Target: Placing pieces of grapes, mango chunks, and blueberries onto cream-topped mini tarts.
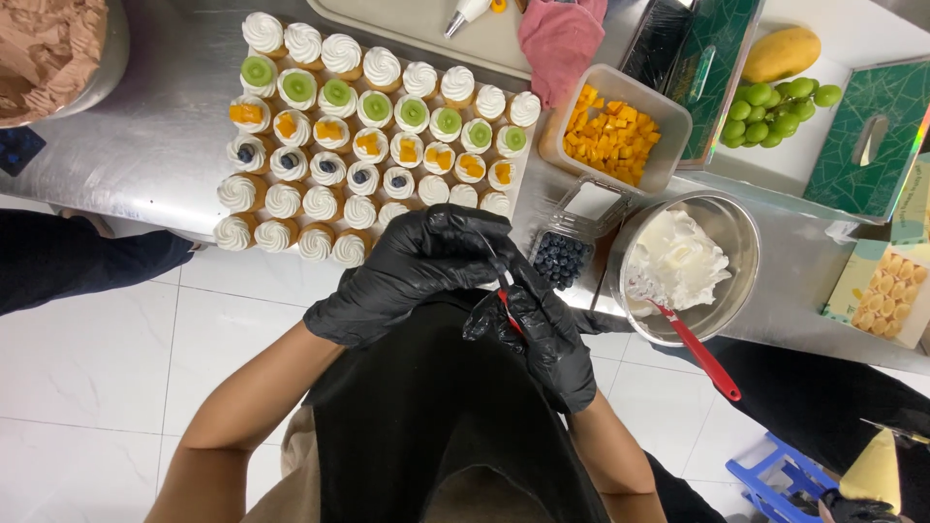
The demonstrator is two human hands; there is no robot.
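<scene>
Black-gloved left hand (412,274) and right hand (547,334): both pinch closed on a small red-tipped tool (506,300) between them, just below the tray of cream-topped cupcakes (368,136); steel cream bowl (722,232) beside.

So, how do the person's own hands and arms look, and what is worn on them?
Both hands wear thin, glossy black disposable gloves, wrinkled at the knuckles: the left hand and the right hand. Each glove ends at the wrist. Above the wrist the forearms are bare, with no sleeves, watch or jewellery visible. A black apron covers the chest between the arms.
</scene>
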